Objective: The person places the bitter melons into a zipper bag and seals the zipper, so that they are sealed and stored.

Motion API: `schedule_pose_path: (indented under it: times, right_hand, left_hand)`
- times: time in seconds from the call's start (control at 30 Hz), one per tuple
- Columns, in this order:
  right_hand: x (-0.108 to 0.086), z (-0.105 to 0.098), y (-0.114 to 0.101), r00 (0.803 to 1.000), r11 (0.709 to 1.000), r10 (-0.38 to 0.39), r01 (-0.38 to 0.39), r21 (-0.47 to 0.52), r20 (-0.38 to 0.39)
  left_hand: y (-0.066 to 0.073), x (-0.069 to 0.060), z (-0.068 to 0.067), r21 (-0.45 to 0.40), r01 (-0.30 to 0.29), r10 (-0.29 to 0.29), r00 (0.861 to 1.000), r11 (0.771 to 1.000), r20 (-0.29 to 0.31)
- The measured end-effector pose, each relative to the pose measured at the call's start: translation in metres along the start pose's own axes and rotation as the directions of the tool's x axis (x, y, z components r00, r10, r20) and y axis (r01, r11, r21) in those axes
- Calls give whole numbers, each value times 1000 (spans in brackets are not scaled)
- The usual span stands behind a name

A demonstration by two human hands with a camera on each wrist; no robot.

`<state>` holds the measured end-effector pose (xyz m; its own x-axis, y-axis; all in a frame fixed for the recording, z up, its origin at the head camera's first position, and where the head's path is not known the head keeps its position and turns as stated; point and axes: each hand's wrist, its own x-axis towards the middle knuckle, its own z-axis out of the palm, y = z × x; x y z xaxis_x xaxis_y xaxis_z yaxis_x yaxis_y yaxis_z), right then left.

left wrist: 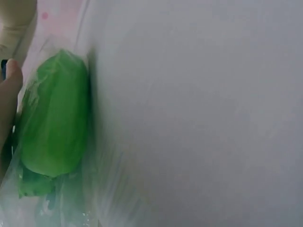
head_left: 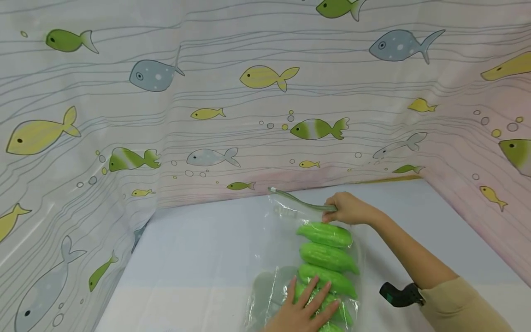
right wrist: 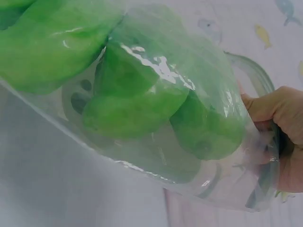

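Note:
A clear plastic zip bag (head_left: 280, 240) holds several long bright-green fruits or vegetables (head_left: 327, 257), stacked one above another along its right side; their exact kind cannot be told. At the bag's top edge, my right hand (head_left: 348, 210) pinches the green-grey zip strip (head_left: 294, 199) near its right end. My left hand (head_left: 304, 309) lies with spread fingers on the lower part of the bag, over the green pieces. In the right wrist view, the thumb and fingers grip the bag's mouth (right wrist: 270, 142). One green piece (left wrist: 57, 113) shows through the plastic in the left wrist view.
The bag lies on a white tabletop (head_left: 199, 249). A fish-patterned sheet (head_left: 232, 138) hangs behind and along both sides of the table. On the right wrist, by the beige sleeve (head_left: 460, 304), sits a black device (head_left: 400, 295).

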<state>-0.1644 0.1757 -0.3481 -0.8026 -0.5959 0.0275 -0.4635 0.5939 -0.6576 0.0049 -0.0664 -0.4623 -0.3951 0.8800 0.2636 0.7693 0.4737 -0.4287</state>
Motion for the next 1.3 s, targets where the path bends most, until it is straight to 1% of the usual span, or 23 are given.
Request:
schedule_pose_path:
  times: [0.1, 0.2, 0.27, 0.4, 0.5, 0.57, 0.63, 0.7, 0.73, 0.77, 0.83, 0.87, 0.9, 0.93, 0.97, 1.0, 1.07, 1.1, 1.13, 1.17, 1.2, 1.27, 1.3]
  right_hand:
    - [-1, -5, -13, 997, 997, -58, 55, -54, -59]
    - [-1, -6, -19, 990, 988, -109, 97, -122, -94]
    - [-1, -5, -20, 988, 984, -119, 105, -142, -94]
    - [-1, 0, -15, 993, 987, -101, 92, -131, -62]
    - [0, 3, -12, 993, 984, -108, 99, -148, -53]
    - [1, 4, -12, 988, 975, -137, 123, -184, -68]
    - [1, 3, -14, 983, 967, -156, 131, -220, -100]
    - [0, -1, -18, 981, 971, -149, 121, -207, -127]
    - [-1, -3, -19, 980, 974, -143, 115, -195, -138]
    - [-2, -6, -21, 982, 980, -127, 102, -172, -140]
    - [-4, -12, -27, 987, 991, -97, 83, -109, -132]
    - [-5, -15, -30, 988, 994, -89, 79, -80, -125]
    - [-6, -18, -33, 989, 995, -91, 85, -59, -120]
    - [-7, -20, -35, 989, 995, -94, 90, -44, -113]
    - [-7, -22, -38, 989, 995, -101, 98, -34, -108]
    - [-7, -23, -40, 988, 994, -109, 107, -29, -107]
    - [-8, -25, -44, 987, 993, -121, 118, -27, -106]
    - [-9, -25, -45, 987, 992, -123, 121, -24, -105]
    - [-9, -25, -46, 987, 993, -122, 120, -23, -103]
    - [-10, -25, -47, 987, 992, -124, 122, -23, -101]
    - [-10, -25, -48, 987, 992, -125, 123, -23, -101]
    - [-10, -25, -51, 986, 991, -131, 129, -26, -101]
    - [-10, -25, -51, 986, 991, -133, 130, -35, -104]
  left_hand:
    - [-10, 4, -5, -8, -16, 16, 1000, 1000, 16]
    - [-14, 5, -7, -16, -24, 24, 999, 1000, 40]
    - [-12, 5, -5, -18, -30, 31, 998, 999, 53]
    - [-8, 5, 1, -31, -28, 30, 999, 999, 42]
    - [-6, 5, 3, -30, -18, 19, 999, 999, 35]
    - [-5, 6, 2, -11, -16, 17, 999, 1000, 48]
    - [-6, 7, 2, 5, -15, 15, 999, 1000, 38]
    - [-10, 8, 1, 5, -15, 15, 1000, 1000, 16]
    - [-12, 9, 1, -9, -12, 12, 1000, 1000, -9]
    - [-16, 9, -1, -49, -2, 0, 999, 999, -41]
    - [-25, 11, -5, -157, 37, -57, 990, 987, -128]
    - [-30, 12, -9, -211, 69, -107, 978, 975, -177]
    - [-36, 14, -13, -268, 107, -170, 960, 957, -224]
    - [-43, 15, -16, -321, 144, -239, 930, 936, -279]
    - [-50, 17, -21, -369, 180, -308, 894, 912, -324]
    - [-57, 18, -25, -403, 216, -373, 853, 889, -365]
    - [-71, 19, -32, -462, 291, -492, 768, 838, -410]
    - [-77, 19, -35, -505, 317, -547, 728, 803, -414]
    - [-84, 18, -37, -555, 342, -604, 690, 758, -399]
    - [-90, 18, -40, -617, 365, -663, 655, 698, -363]
    - [-98, 17, -44, -676, 391, -721, 620, 625, -308]
    - [-111, 16, -50, -768, 439, -816, 550, 465, -180]
    - [-117, 15, -51, -786, 462, -844, 520, 410, -135]
